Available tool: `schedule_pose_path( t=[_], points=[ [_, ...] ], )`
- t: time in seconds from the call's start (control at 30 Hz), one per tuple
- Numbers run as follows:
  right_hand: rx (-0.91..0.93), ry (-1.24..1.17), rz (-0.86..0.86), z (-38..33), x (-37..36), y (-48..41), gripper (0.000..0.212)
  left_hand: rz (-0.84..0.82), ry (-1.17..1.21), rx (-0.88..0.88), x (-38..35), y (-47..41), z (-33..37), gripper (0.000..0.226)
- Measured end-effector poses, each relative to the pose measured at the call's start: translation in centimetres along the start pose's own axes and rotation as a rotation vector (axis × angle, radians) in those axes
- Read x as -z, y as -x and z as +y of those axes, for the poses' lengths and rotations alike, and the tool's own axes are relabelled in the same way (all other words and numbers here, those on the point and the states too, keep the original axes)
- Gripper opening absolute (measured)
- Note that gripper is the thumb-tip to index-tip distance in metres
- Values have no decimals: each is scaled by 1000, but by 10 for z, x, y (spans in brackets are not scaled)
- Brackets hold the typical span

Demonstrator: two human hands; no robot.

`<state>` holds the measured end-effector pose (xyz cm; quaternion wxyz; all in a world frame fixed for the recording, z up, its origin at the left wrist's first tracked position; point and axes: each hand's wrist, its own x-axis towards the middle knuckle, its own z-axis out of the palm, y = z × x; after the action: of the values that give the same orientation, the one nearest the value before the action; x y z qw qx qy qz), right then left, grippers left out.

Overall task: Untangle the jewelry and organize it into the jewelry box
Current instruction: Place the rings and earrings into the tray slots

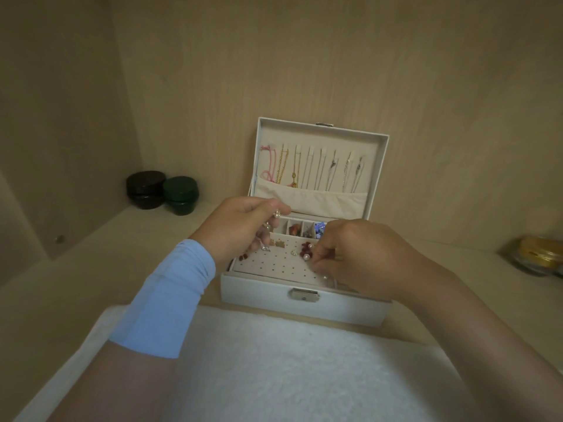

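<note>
White leatherette rectangular jewelry box (259,295) set open on pale wooden shelf (122,254); thin metal chains (310,169) hung inside lid. Round pearl stud (306,256) pinched by right hand (362,257) over perforated velvety earring pad (274,264). Dangling pearl cluster (277,213) gripped by left hand (240,226) above box's left rear. Fluffy white towel (274,360) laid in front.

One jewelry box (304,303) at mid-frame. About eight strands (310,169) hang in its lid, one of them pink. Two hands: left hand (240,226), right hand (362,257), each pinching one pearl piece (277,213). Two dark jars at centre left — one black jar (146,190), one green jar (181,194). One white towel (289,360) along the bottom.
</note>
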<state>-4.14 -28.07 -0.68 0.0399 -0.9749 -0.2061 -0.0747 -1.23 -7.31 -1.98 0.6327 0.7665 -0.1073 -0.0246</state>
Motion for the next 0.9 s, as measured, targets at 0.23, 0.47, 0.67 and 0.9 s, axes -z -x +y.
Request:
schedule_pose_path(
  t=[0.23,0.47,0.67,0.9],
  points=[
    [-8,11,-60,-1,-1,-3,14,-21,-12,16,-4,-1,-1,27],
    [-96,-278,-15,13,1,-4,9,-68,-54,-25,-25,-1,-3,26],
    [-222,-415,88,69,27,16,6,-112,-75,-77,-47,2,-3,22],
    [-470,-180,-182,128,-6,42,9,-110,-122,-163,-70,-2,-7,21]
  ],
)
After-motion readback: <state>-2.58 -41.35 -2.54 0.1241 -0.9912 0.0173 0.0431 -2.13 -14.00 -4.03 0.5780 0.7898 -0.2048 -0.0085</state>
